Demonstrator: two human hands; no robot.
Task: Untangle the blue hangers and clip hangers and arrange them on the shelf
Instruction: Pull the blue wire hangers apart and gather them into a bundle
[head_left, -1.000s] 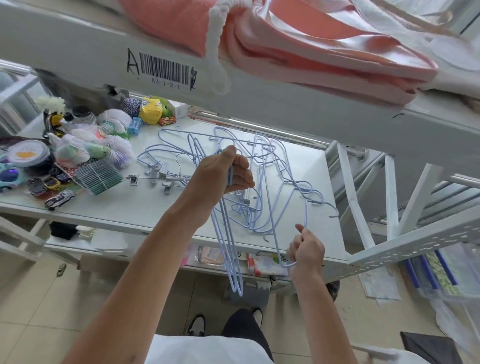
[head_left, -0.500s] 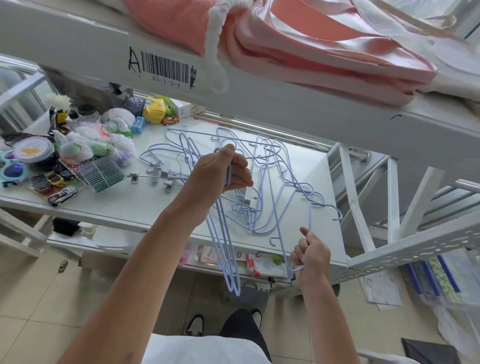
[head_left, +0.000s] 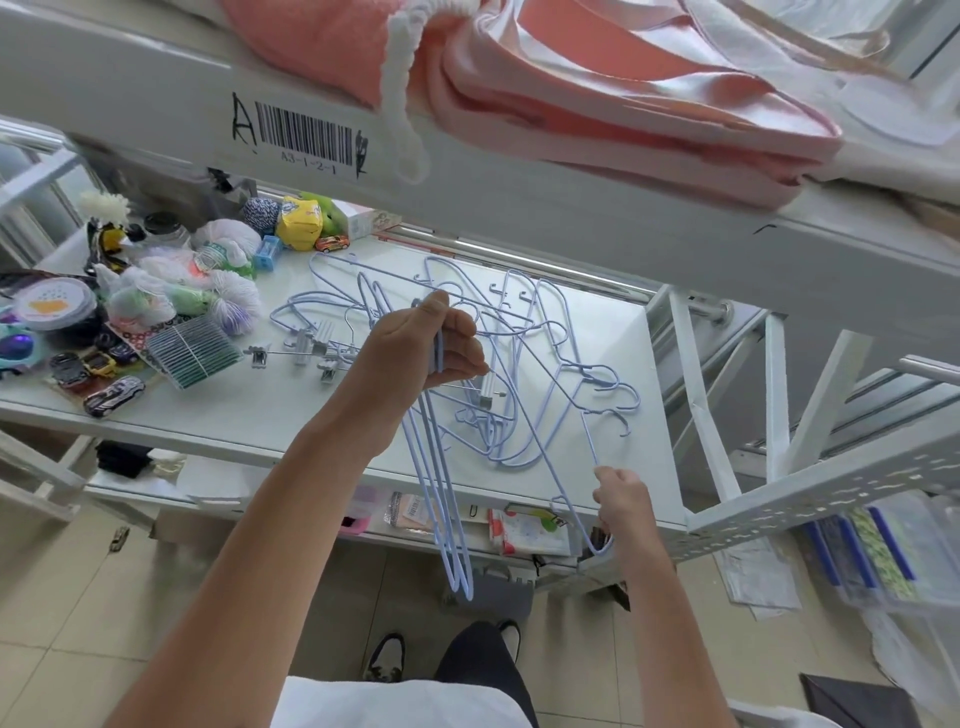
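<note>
1. Head view: a white metal shelf (head_left: 613, 322) in a storeroom with a tiled floor; folded pink cloth (head_left: 597, 88) lies on the tier above it, over a barcode label (head_left: 306, 136).
2. On the shelf, a tangle of blue hangers (head_left: 524, 364) sprawls across its middle and right part. The grey clip hangers (head_left: 311, 351) lie just left of that tangle, and toy cars (head_left: 113, 395) and bagged oddments crowd the shelf's far left end.
3. The left hand (head_left: 415, 348) is curled round a bunch of sorted hangers (head_left: 441, 499) near their necks; their shoulders hang below the shelf's front edge.
4. The right hand (head_left: 621, 499), at the shelf's front right corner, pinches the lower bar of one hanger (head_left: 592, 447) whose hook reaches back into the tangle.
5. Judgement: thin coated wire, light, springy, fairly slick. Hooks will likely snag neighbours, so hold a straight bar or shoulder bend and slide the hook out sideways, not yank.
</note>
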